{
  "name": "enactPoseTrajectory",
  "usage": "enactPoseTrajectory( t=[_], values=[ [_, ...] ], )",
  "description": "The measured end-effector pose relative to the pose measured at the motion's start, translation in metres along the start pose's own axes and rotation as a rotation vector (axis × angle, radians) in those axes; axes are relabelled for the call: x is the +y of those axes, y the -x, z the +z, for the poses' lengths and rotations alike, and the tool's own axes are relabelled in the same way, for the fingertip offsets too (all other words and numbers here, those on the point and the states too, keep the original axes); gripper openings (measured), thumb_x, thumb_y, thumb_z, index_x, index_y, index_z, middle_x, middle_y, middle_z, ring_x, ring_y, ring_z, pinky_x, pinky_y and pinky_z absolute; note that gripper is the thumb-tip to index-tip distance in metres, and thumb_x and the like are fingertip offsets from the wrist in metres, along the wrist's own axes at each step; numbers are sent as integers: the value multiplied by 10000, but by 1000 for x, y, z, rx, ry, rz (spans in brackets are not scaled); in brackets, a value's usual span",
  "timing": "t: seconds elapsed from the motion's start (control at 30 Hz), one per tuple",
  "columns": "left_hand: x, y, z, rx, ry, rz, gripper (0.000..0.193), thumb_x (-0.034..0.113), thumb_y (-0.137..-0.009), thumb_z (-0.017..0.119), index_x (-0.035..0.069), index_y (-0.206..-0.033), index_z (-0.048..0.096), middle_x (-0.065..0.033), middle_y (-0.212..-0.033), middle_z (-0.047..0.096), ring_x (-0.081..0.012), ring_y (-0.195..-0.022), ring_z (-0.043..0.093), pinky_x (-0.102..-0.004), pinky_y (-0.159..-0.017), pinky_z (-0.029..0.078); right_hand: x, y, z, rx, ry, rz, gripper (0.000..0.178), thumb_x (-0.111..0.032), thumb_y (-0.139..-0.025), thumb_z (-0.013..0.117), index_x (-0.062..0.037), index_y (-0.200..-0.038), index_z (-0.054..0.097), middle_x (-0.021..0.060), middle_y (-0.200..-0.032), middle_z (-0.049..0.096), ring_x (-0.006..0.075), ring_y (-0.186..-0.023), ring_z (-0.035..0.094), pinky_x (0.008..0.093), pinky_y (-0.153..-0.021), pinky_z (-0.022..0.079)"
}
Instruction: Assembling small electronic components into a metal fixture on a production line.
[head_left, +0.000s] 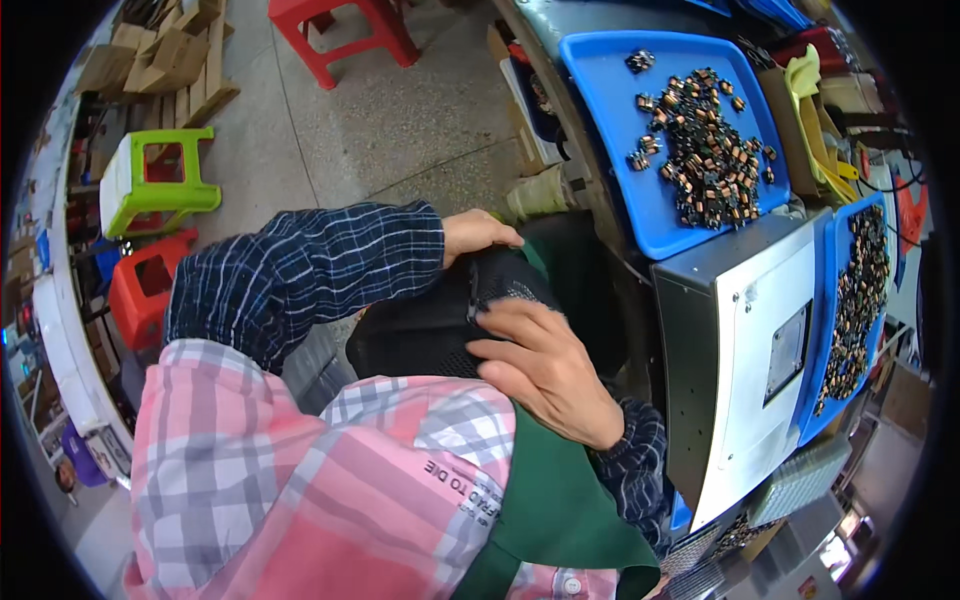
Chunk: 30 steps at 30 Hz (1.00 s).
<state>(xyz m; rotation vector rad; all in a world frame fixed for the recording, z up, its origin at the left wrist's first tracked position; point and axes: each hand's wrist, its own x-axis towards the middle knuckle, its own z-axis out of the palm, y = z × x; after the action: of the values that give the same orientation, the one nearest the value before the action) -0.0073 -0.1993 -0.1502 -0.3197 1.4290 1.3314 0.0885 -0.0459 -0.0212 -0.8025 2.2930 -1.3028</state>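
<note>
In front of my body is a black item (410, 335) with a perforated, mesh-like part; its kind is unclear. My left hand (481, 234) lies at its far edge, its fingers closed and mostly hidden beneath the hand. Green cloth (535, 258) shows just beside that hand. My right hand (545, 365) is over the near side of the black item, fingers apart and slightly bent to the left, their tips a little blurred. No object shows in it. A green apron (560, 500) hangs over my pink checked clothing, below the right hand.
To the right, a blue tray (625, 215) holds many small copper-wound parts. Beside it stands a metal box (740, 330), with a second blue tray (818, 390) of parts beyond. Red (345, 50) and green (165, 180) plastic stools stand on the floor, near wooden pallets (205, 85).
</note>
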Motion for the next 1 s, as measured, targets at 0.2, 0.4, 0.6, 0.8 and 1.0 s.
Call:
enactPoseTrajectory(
  t=[0.2, 0.4, 0.6, 0.8, 1.0],
  values=[
    [-40, 20, -40, -207, 216, -49, 394, 400, -831, 541, 15, -890, 605, -68, -830, 616, -118, -709, 573, -257, -654, 475, 4, 35, 5, 44, -258, 102, 261, -180, -865, 461, 16, -922, 622, 129, -1094, 569, 279, -1078, 455, 370, -918, 330],
    [-26, 44, -27, -128, 60, 148, 396, 341, -862, 516, -10, -1039, 562, -20, -956, 581, -87, -892, 514, -217, -822, 388, 2, 43, 8, 40, -275, 125, 293, -215, -870, 462, 36, -869, 613, 135, -1037, 596, 273, -1041, 463, 364, -893, 346],
    [-8, 71, -23, -258, -244, 205, 359, 296, -833, 570, 3, -1039, 556, -7, -968, 562, -74, -908, 480, -212, -833, 356, -2, 50, 7, 88, -310, 111, 233, -167, -828, 529, 52, -837, 605, 159, -897, 625, 278, -994, 490, 365, -860, 368],
    [-8, 74, -19, -383, -156, 231, 413, 271, -774, 652, -5, -1055, 530, -13, -936, 554, -80, -869, 498, -232, -770, 410, -17, 11, 9, 341, 242, 41, 361, -105, -682, 652, -2, -1018, 568, 136, -1082, 548, 304, -1046, 466, 379, -853, 368],
    [-17, 72, -19, -362, -64, 180, 411, 174, -754, 660, -12, -1088, 508, -32, -961, 568, -90, -873, 516, -223, -767, 432, -3, 19, 18, -106, 148, -96, 261, -182, -725, 574, -62, -952, 619, 53, -1072, 582, 240, -1135, 434, 413, -969, 224]
  ],
)
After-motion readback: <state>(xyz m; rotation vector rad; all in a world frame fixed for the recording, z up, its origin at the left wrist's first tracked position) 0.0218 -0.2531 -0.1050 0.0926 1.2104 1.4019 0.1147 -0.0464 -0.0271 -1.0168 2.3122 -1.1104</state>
